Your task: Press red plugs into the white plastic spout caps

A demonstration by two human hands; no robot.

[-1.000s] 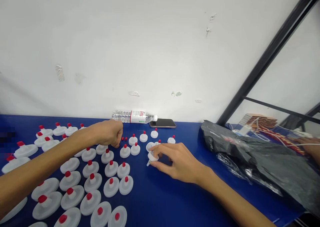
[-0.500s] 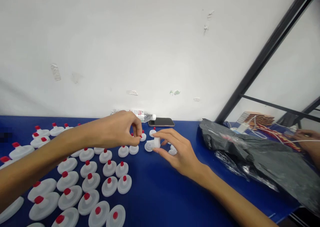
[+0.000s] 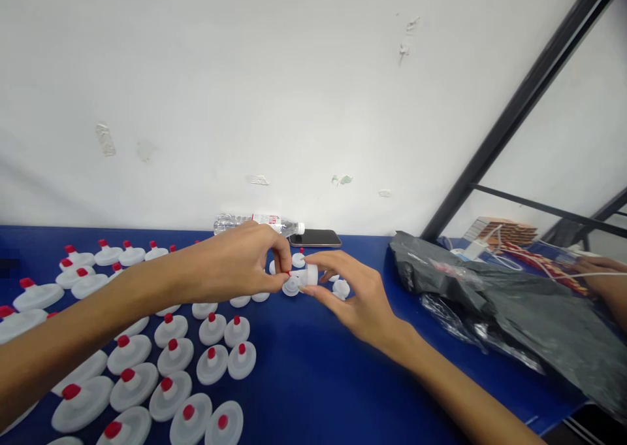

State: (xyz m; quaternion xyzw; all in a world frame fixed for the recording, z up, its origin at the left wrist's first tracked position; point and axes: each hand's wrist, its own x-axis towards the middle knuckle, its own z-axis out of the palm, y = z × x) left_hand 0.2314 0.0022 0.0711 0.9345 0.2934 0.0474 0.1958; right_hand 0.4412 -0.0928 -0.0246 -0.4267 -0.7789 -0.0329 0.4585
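Note:
My left hand (image 3: 240,265) pinches a small red cap (image 3: 288,273) between thumb and fingers. My right hand (image 3: 350,288) holds a white plastic spout piece (image 3: 309,275) above the blue table (image 3: 313,379), its nozzle pointing at the red cap. The two pieces meet between my hands. Several white spout pieces with red caps (image 3: 210,357) stand in rows on the table at the left. A few uncapped white pieces (image 3: 341,289) lie just behind my right hand.
A water bottle (image 3: 259,223) lies on its side by the wall, beside a dark phone (image 3: 315,238). A black plastic bag (image 3: 494,304) covers the table's right part. Another person's hand (image 3: 605,278) shows at the far right near cables.
My right hand lifted a white piece off the table. My left hand rose from the small red caps and came right, bringing a red cap to the white piece's nozzle.

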